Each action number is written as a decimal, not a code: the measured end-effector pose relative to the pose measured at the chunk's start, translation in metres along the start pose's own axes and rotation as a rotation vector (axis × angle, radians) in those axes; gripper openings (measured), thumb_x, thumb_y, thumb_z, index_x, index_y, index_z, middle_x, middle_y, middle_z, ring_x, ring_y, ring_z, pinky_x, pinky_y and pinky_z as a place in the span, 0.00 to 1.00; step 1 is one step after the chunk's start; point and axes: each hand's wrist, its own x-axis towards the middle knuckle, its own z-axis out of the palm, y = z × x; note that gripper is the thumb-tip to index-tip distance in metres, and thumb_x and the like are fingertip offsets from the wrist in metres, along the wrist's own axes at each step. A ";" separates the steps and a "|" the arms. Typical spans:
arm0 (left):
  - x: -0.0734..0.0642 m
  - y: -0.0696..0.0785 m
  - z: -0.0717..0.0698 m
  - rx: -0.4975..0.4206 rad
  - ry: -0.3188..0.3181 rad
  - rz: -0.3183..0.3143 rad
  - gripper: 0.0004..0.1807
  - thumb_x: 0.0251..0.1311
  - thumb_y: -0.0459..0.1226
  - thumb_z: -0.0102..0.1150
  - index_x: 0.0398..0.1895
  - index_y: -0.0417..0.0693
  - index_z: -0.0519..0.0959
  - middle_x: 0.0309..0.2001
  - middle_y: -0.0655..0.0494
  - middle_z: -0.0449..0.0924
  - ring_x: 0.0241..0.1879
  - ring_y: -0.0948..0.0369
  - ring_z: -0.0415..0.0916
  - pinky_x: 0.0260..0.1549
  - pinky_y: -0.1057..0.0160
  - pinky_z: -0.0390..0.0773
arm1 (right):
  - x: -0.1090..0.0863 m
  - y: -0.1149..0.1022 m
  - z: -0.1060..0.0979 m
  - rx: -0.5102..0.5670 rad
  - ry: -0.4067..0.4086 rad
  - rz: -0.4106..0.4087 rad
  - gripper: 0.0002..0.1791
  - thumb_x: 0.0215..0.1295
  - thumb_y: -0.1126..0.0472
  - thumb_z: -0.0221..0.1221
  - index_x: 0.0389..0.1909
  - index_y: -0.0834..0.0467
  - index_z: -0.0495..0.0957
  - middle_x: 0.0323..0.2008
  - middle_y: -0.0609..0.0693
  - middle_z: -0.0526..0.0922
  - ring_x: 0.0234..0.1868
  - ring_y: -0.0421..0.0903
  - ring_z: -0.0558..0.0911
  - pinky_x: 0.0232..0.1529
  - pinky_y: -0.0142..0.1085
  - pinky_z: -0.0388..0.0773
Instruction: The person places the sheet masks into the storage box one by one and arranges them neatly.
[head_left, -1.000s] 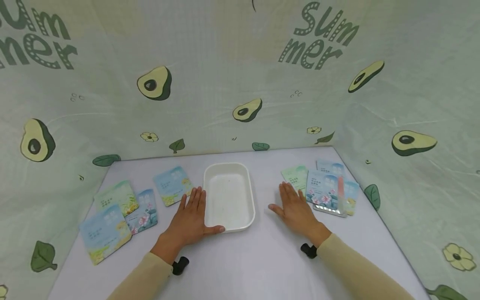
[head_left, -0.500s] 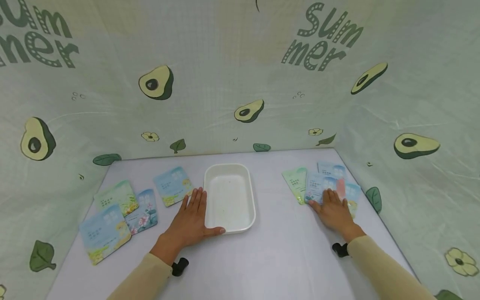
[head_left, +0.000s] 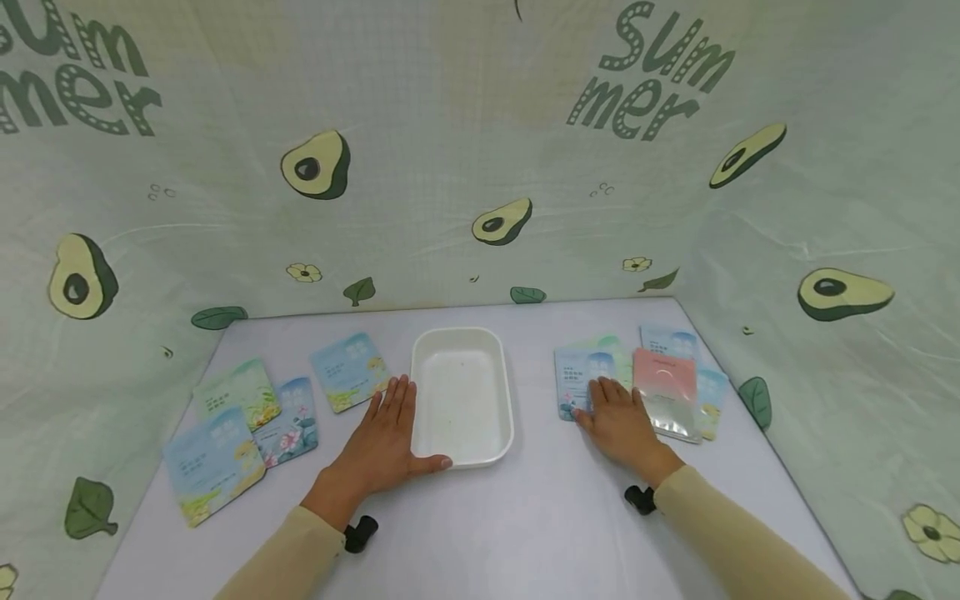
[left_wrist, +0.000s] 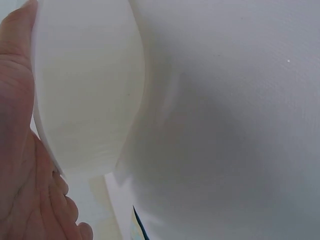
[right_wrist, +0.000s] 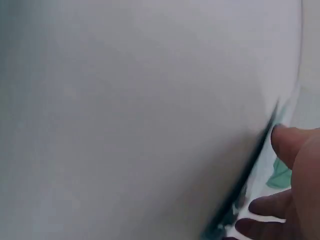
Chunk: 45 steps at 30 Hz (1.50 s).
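Observation:
A white rectangular tray (head_left: 459,396) stands mid-table. My left hand (head_left: 378,442) rests against its left and front sides, fingers straight along the left rim and thumb along the front one. In the left wrist view, the tray's outer wall (left_wrist: 90,90) is beside that hand. My right hand (head_left: 621,425) lies with extended fingers over a flat blue sachet (head_left: 573,371), its thumb at the lower corner. The right wrist view shows the fingertips (right_wrist: 262,205) on the sachet's face and the dark edge tilted over the white table. The hand hides the sachet's right part.
A green sachet (head_left: 618,354) peeks out behind the blue one. Right of the hand lie a pink and silver sachet (head_left: 666,387) and two blue ones, one at the back (head_left: 670,340). Several sachets lie left of the tray, including a blue one (head_left: 348,371) near my left fingers.
My right hand first moved right onto the blue sachet, then slid left with it, partly covering the green sachet and uncovering the pink and silver one. The left hand stays against the tray.

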 end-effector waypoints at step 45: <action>0.000 0.000 0.005 -0.016 0.002 -0.031 0.77 0.53 0.83 0.50 0.85 0.35 0.38 0.86 0.39 0.33 0.86 0.44 0.29 0.83 0.42 0.43 | 0.030 0.033 -0.020 -0.087 0.373 -0.208 0.39 0.53 0.53 0.82 0.56 0.66 0.71 0.58 0.68 0.73 0.61 0.68 0.72 0.60 0.63 0.72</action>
